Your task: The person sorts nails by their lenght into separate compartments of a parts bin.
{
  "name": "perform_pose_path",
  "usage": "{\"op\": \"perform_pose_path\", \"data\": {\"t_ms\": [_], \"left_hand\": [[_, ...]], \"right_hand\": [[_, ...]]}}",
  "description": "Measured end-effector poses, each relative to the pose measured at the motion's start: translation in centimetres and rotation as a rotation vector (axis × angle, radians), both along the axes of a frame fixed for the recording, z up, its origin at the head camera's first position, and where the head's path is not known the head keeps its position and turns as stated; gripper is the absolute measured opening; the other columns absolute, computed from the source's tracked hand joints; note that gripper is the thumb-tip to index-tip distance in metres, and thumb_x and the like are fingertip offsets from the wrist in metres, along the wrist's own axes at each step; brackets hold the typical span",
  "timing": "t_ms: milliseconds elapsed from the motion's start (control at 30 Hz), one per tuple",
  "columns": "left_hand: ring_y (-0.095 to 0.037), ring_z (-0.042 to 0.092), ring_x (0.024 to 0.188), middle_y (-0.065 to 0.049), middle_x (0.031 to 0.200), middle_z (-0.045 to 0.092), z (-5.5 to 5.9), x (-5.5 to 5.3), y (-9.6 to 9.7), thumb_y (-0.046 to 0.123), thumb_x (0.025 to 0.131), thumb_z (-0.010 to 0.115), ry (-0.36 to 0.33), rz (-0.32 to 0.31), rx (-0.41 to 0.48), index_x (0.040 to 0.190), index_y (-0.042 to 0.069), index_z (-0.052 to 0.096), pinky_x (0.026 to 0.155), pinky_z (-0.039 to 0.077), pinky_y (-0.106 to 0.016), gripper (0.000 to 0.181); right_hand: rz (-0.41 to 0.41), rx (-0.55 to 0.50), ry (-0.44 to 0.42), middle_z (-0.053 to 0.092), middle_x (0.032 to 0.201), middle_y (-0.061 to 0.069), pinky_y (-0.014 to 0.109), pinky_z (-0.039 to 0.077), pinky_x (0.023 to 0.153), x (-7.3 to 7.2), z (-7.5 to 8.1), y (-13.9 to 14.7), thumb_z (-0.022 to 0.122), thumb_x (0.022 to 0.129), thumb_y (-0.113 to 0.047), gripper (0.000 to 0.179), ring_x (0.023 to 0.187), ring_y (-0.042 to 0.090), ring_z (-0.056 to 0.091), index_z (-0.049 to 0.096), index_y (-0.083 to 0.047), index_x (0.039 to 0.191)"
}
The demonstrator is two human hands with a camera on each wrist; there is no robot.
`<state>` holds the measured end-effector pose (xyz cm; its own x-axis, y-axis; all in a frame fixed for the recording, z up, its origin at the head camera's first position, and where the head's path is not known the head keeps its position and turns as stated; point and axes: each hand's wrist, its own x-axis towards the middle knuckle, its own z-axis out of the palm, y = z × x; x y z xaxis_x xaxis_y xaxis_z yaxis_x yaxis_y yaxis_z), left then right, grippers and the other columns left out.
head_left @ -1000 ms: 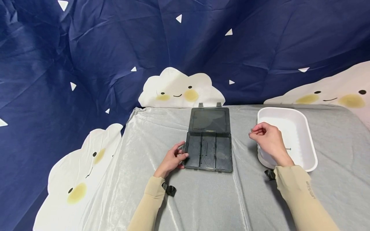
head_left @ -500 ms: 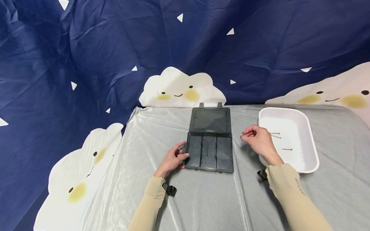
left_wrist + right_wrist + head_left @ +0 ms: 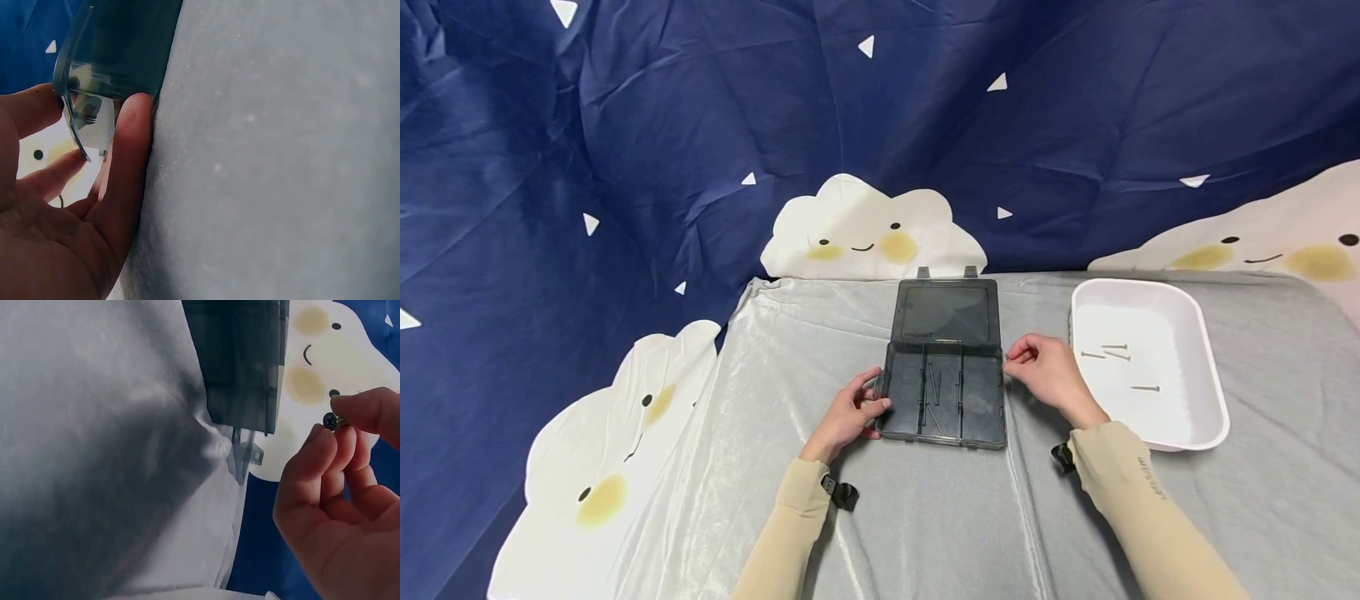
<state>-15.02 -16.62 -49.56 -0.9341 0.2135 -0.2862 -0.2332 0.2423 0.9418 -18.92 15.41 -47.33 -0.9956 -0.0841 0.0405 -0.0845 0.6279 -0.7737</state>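
Note:
A dark translucent plastic box (image 3: 981, 404) lies on the cloth with its lid (image 3: 947, 312) folded back. Dividers split it into three compartments, and several long screws (image 3: 933, 383) lie around the middle one. My left hand (image 3: 846, 410) grips the box's left side; in the left wrist view its thumb and fingers bracket the side wall. Beside the right edge of the box is my right hand (image 3: 1048, 372). Between thumb and fingertips it pinches a screw (image 3: 330, 420), whose round head shows in the right wrist view while its shank is mostly hidden.
To the right stands a white plastic tray (image 3: 1212, 367) with several screws (image 3: 1146, 388) in it. Grey cloth (image 3: 947, 517) covers the table. A dark blue curtain (image 3: 700, 100) with clouds and triangles hangs behind.
My right hand has moved left from over the white tray to the box's right edge, carrying the screw. The left hand stays on the box.

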Motion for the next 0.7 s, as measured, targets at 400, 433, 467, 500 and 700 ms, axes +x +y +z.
{"op": "perform_pose_path", "data": {"t_ms": [400, 433, 467, 500, 700], "left_hand": [[-0.016, 0.056, 0.073, -0.008, 0.104, 0.056, -3.1, -1.0, -0.5, 0.009, 0.09, 0.066, -0.008, 0.02, 0.003, 0.15, 0.014, 0.035, 0.057, 0.063, -0.043, 0.068], [-0.016, 0.056, 0.072, -0.008, 0.104, 0.056, -3.3, -1.0, -0.6, 0.01, 0.09, 0.067, -0.006, 0.026, 0.002, 0.15, 0.015, 0.036, 0.056, 0.063, -0.042, 0.067], [-0.015, 0.056, 0.071, -0.008, 0.104, 0.056, -3.4, -1.0, -0.6, 0.011, 0.09, 0.067, -0.004, 0.03, 0.002, 0.149, 0.016, 0.036, 0.055, 0.063, -0.041, 0.067], [-0.015, 0.056, 0.071, -0.007, 0.104, 0.056, -3.4, -1.0, -0.6, 0.011, 0.09, 0.067, -0.003, 0.034, 0.0, 0.149, 0.018, 0.037, 0.054, 0.063, -0.039, 0.066], [-0.013, 0.056, 0.071, -0.005, 0.101, 0.054, -3.5, -0.9, -0.6, 0.014, 0.09, 0.068, 0.009, 0.039, -0.006, 0.147, 0.02, 0.041, 0.053, 0.062, -0.034, 0.064]], "right_hand": [[0.039, 0.033, 0.006, 0.069, 0.075, 0.007, 0.021, 0.047, 0.061, -0.2, -0.4, -1.3, 0.07, 0.077, -0.01, 0.008, 0.062, 0.007, 0.056, 0.066, -0.004, 0.081], [0.041, 0.033, 0.005, 0.069, 0.075, 0.007, 0.022, 0.048, 0.062, -0.2, -0.4, -1.4, 0.07, 0.077, -0.01, 0.008, 0.063, 0.007, 0.056, 0.066, -0.004, 0.081], [0.045, 0.033, 0.002, 0.069, 0.075, 0.007, 0.022, 0.048, 0.063, -0.3, -0.3, -1.5, 0.07, 0.077, -0.01, 0.008, 0.063, 0.007, 0.057, 0.067, -0.005, 0.082], [0.046, 0.035, -0.003, 0.069, 0.075, 0.006, 0.022, 0.048, 0.064, -0.3, -0.3, -1.6, 0.07, 0.077, -0.01, 0.008, 0.064, 0.007, 0.057, 0.067, -0.005, 0.082], [0.053, 0.041, -0.025, 0.07, 0.077, 0.005, 0.025, 0.05, 0.07, -0.4, -0.3, -2.1, 0.069, 0.078, -0.011, 0.009, 0.068, 0.009, 0.06, 0.069, -0.006, 0.085]]}}
